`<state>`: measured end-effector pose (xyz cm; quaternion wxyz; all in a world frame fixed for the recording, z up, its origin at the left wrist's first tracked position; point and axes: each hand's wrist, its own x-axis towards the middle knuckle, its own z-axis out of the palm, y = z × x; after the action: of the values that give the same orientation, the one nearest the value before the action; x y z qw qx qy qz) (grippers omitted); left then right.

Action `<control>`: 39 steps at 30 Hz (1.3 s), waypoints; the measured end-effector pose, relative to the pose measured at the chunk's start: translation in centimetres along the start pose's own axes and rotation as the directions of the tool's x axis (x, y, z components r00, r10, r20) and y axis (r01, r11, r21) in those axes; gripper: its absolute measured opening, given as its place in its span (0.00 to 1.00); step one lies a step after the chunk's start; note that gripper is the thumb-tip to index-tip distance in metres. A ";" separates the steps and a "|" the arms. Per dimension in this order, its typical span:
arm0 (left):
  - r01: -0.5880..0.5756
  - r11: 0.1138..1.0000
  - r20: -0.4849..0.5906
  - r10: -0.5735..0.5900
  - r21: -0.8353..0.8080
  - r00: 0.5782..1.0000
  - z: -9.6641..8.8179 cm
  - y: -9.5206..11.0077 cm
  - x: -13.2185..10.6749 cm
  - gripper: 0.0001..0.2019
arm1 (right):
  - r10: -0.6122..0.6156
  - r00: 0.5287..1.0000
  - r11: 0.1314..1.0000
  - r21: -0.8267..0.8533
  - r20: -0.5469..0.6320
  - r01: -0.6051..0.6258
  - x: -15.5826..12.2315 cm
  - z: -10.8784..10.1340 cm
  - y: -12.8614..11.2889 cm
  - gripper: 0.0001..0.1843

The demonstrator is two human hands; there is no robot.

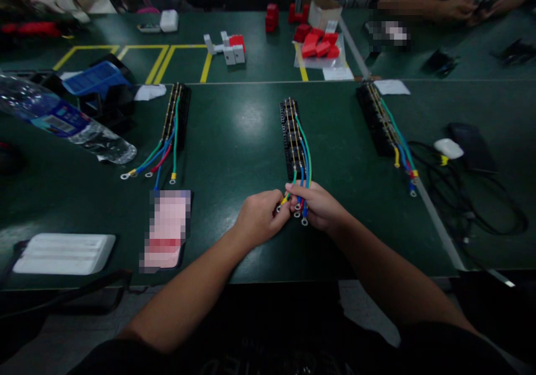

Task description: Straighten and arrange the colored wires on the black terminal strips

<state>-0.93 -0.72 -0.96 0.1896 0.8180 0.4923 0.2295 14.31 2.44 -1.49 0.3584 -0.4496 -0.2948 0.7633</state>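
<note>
In front of me a black terminal block strip [292,135] lies on the green table, with green and blue wires running from it toward my hands. My left hand [262,216] is closed in a pinch on the yellow-sleeved ring lug end of a short green wire [295,177]. Around the other wires [309,163] my right hand [322,205] is wrapped, its thumb near the left fingertips. Several ring lugs [304,220] stick out below its fingers. Similar wired strips lie to the left [179,113] and to the right [377,118].
On the left are a water bottle [62,118], a blue tray [98,79], a phone [167,227] and a white power bank [65,254]. Red parts [320,46] in a bag and grey blocks [232,51] sit farther back. Black cables [481,219] coil at right. Another person's hands [464,8] show at upper right.
</note>
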 end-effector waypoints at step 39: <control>-0.009 1.000 0.008 0.009 0.009 1.000 0.0 0.0 0.0 0.11 | -0.005 1.000 1.000 0.017 -0.003 0.005 -0.1 0.0 0.0 0.14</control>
<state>-0.94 -0.74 -0.96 0.1866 0.8219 0.4889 0.2250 14.30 2.37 -1.48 0.3644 -0.4472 -0.2887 0.7642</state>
